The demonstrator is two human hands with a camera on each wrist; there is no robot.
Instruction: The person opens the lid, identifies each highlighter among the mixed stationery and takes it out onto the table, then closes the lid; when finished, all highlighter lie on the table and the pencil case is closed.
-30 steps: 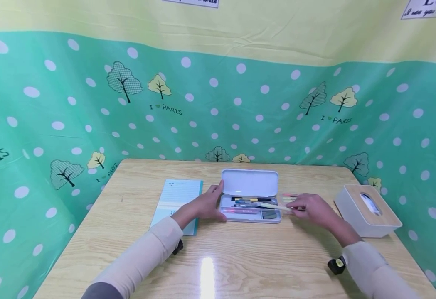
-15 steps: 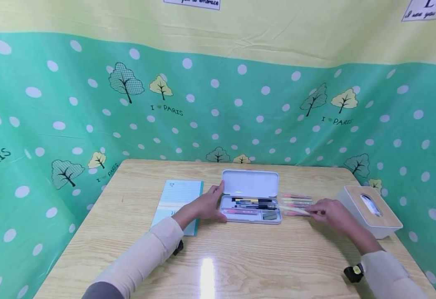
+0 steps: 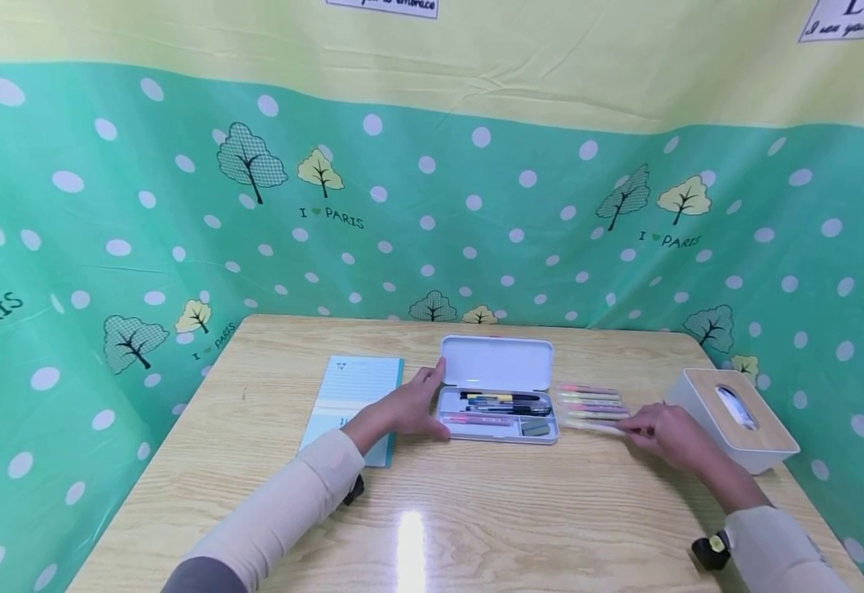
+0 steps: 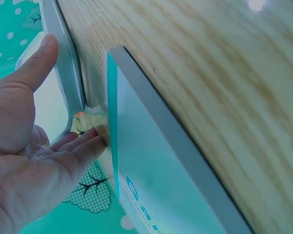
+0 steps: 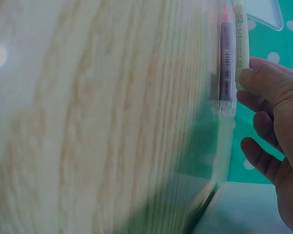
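Note:
My right hand (image 3: 672, 441) pinches the end of a pale yellow highlighter (image 5: 242, 44) between thumb and fingers. The highlighter lies at the near side of a row of coloured pens (image 3: 590, 396) in a clear sleeve. Beside it, in the right wrist view, is a purple pen with a pink cap (image 5: 226, 58). My left hand (image 3: 414, 403) rests against the left side of the open pencil case (image 3: 497, 362), thumb by its front corner, fingers toward the lid. Inside the case lie several dark pens (image 3: 506, 403), a pink pen (image 3: 479, 420) and a grey eraser (image 3: 534, 427).
A light blue notebook (image 3: 361, 379) lies left of the case, partly under my left forearm. At the right stands a white tissue box (image 3: 713, 420) with a wooden top. A patterned green cloth (image 3: 432, 247) hangs behind the wooden table (image 3: 476, 511).
My right hand has moved right and slightly toward me, taking the pale highlighter from over the case to the near side of the pen row. My left hand stays in place.

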